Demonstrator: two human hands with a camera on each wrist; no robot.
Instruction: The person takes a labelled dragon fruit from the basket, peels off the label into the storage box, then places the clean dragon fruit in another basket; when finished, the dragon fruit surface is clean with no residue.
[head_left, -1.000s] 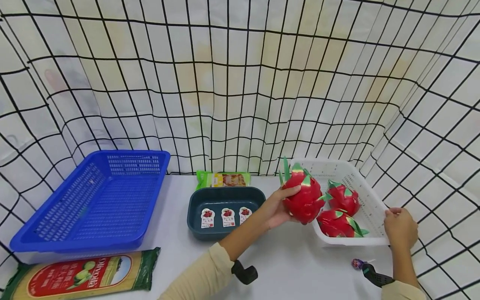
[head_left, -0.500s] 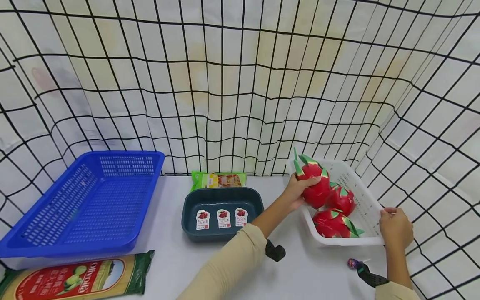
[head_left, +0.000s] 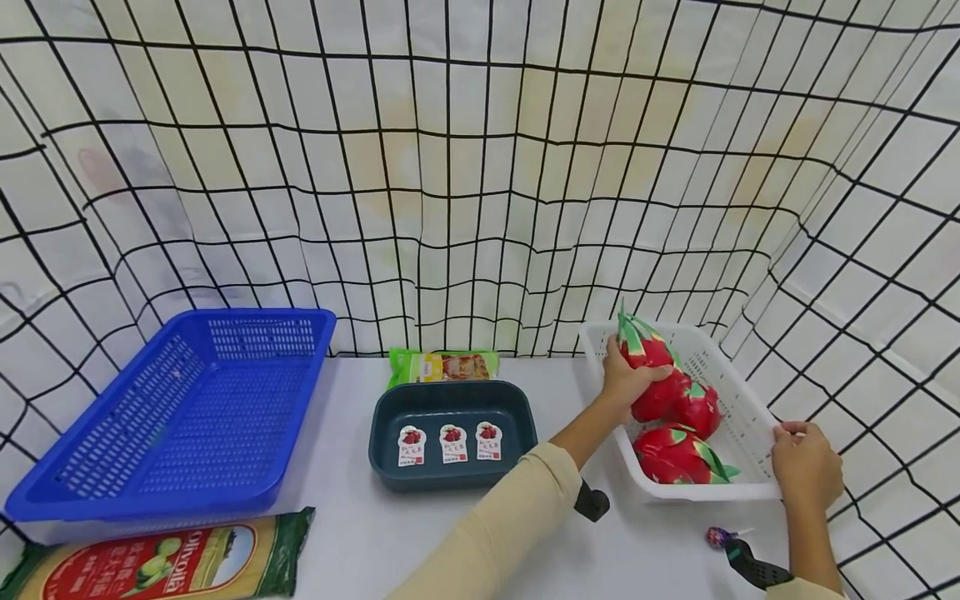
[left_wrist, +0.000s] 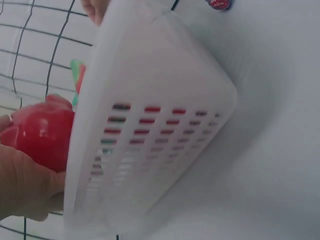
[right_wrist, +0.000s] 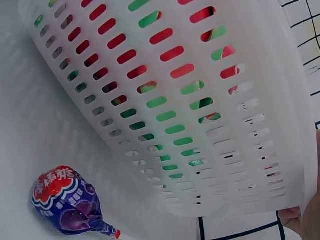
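My left hand (head_left: 628,382) grips a red dragon fruit (head_left: 651,402) with green leaf tips over the left side of the white basket (head_left: 750,467). Two more dragon fruits are in that basket: one (head_left: 697,410) right beside the held one, the other (head_left: 678,454) toward the front. In the left wrist view, the fingers wrap the held dragon fruit (left_wrist: 45,132) just above the basket's rim. My right hand (head_left: 806,467) pinches the basket's front right corner; only a bit of that hand shows in the right wrist view, where red and green show through the slots.
A wrapped lollipop (head_left: 720,537) lies in front of the white basket. A dark teal tray (head_left: 452,479) with three dragon-fruit labels sits mid-table, a green food packet (head_left: 405,367) behind it. At left are a blue basket (head_left: 187,500) and a spaghetti pack (head_left: 165,562). Black netting (head_left: 450,200) surrounds the table.
My left hand has carried the dragon fruit rightward from in front of the white basket's left rim to inside its outline, against another dragon fruit. My right hand stays at the corner.
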